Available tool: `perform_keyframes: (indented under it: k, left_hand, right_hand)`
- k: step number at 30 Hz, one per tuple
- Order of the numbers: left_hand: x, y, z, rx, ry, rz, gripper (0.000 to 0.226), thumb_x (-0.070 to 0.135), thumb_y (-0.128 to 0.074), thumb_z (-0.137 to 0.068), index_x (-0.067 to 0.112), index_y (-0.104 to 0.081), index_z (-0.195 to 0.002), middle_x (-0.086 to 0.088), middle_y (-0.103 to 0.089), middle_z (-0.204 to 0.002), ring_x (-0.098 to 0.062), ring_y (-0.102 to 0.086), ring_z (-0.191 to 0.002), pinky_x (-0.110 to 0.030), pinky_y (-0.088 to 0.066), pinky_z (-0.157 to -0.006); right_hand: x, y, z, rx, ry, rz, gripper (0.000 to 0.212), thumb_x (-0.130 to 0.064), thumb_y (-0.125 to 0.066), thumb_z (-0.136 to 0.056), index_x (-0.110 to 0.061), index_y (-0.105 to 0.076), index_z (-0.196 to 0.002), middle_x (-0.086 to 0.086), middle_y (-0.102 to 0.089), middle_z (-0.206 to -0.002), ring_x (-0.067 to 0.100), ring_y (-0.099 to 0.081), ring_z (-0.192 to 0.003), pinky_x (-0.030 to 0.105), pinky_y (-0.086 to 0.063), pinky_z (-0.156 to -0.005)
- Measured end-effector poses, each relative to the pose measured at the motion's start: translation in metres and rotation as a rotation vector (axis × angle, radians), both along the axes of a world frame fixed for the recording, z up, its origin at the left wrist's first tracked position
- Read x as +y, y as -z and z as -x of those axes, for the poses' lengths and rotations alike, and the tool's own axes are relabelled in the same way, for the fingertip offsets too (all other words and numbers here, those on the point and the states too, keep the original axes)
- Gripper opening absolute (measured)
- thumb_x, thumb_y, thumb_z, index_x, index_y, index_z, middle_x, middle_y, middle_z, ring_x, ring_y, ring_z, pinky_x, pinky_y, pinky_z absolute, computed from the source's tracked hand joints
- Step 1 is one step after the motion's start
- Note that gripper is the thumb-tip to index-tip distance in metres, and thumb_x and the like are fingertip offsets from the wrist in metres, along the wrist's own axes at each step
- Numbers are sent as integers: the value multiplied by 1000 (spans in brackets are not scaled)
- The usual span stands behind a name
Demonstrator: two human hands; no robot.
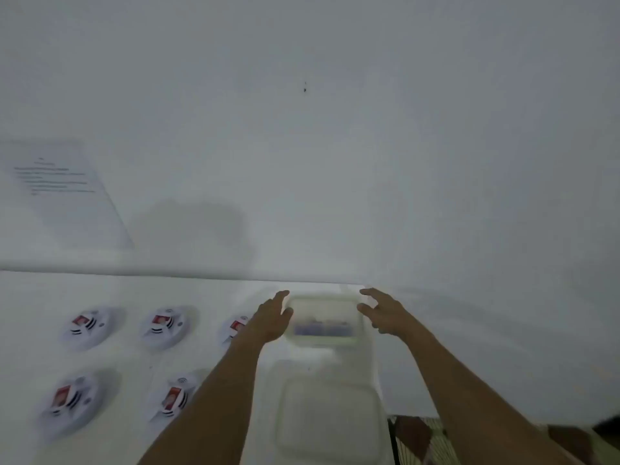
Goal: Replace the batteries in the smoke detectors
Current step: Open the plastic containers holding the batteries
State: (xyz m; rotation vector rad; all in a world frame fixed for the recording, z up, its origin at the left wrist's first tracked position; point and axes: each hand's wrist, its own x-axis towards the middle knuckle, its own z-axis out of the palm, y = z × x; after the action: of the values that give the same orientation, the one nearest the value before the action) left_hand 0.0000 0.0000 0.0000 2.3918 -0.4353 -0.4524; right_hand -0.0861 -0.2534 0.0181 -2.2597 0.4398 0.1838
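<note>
At the far edge of the white table (134, 364), against the wall (335, 162), sits a clear container (323, 322) with blurred dark bluish things inside. The left hand (273, 317) and the right hand (382, 313) flank it, fingers spread and loosely bent, gripping nothing; the blur hides whether either touches its rim. To its left five smoke detectors (164, 325) lie on the table in two rows, each showing a red label, while a second clear container (330, 414) lies nearer the person and a printed sheet (67, 193) hangs on the wall.
</note>
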Motion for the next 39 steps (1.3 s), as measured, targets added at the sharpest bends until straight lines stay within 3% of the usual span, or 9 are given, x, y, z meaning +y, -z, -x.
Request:
perform_keyframes:
  k: [3,8,12,14,17,27,31,34,39]
  left_hand:
    - [-3,9,5,88,-103,160,44,22,-41,-98,29,-35,-141,-14,-61,-113,-31,-56,-106,-41,-50,-87]
    - [-6,14,12,303,-280,504,42,13,-47,-97,32,-45,-135,-13,-59,-114,-28,-54,-110,-38,-55,-79]
    - [-2,18,11,367,-264,559,40,13,-47,-98,33,-44,-133,-6,-60,-112,-25,-55,-107,-35,-55,-77]
    - [-2,18,8,387,-246,546,40,14,-46,-99,33,-42,-134,1,-60,-109,-21,-56,-104,-32,-55,-74]
    - [0,18,5,426,-235,535,40,15,-47,-99,35,-41,-133,-2,-57,-116,-24,-55,-107,-35,-56,-76]
    - [1,16,3,390,-246,503,36,16,-49,-98,38,-45,-126,-14,-55,-119,-27,-57,-107,-33,-58,-71]
    - [1,19,5,368,-270,468,35,24,-51,-97,38,-44,-127,-17,-52,-119,-30,-56,-107,-32,-58,-68]
    - [-2,22,8,352,-344,410,44,37,-51,-96,28,-37,-137,-10,-56,-113,-26,-62,-96,-37,-59,-72]
    - [-11,17,7,384,-428,460,54,43,-52,-94,19,-35,-139,-9,-56,-111,-24,-69,-78,-29,-58,-57]
  right_hand:
    - [2,18,7,13,83,-322,41,-29,-55,-97,-32,-47,-137,15,-67,-106,22,-66,-78,31,-57,-74]
    - [6,33,15,-103,179,-733,35,-15,-57,-97,-27,-56,-130,19,-68,-110,25,-71,-87,34,-59,-76]
    - [8,39,15,-89,220,-942,35,-10,-53,-99,-25,-56,-131,11,-67,-113,23,-68,-91,28,-55,-70]
    - [6,43,13,-77,233,-1006,35,-8,-53,-99,-26,-56,-130,11,-65,-109,18,-66,-79,28,-53,-67]
    - [4,43,7,-74,234,-982,34,-5,-54,-97,-22,-58,-127,13,-62,-103,14,-63,-69,31,-52,-67]
    - [-1,40,-2,-63,171,-788,33,-8,-58,-95,-25,-56,-124,22,-57,-123,32,-61,-107,39,-56,-83]
    - [2,36,-5,-92,145,-689,46,-7,-53,-97,-31,-47,-137,10,-55,-128,29,-57,-115,40,-58,-84]
    - [7,34,-5,-116,114,-558,44,-11,-47,-98,-32,-48,-137,2,-50,-133,23,-51,-122,31,-56,-80]
    - [13,41,1,-160,188,-464,25,-15,-56,-95,-27,-52,-117,3,-58,-119,22,-59,-106,28,-54,-74]
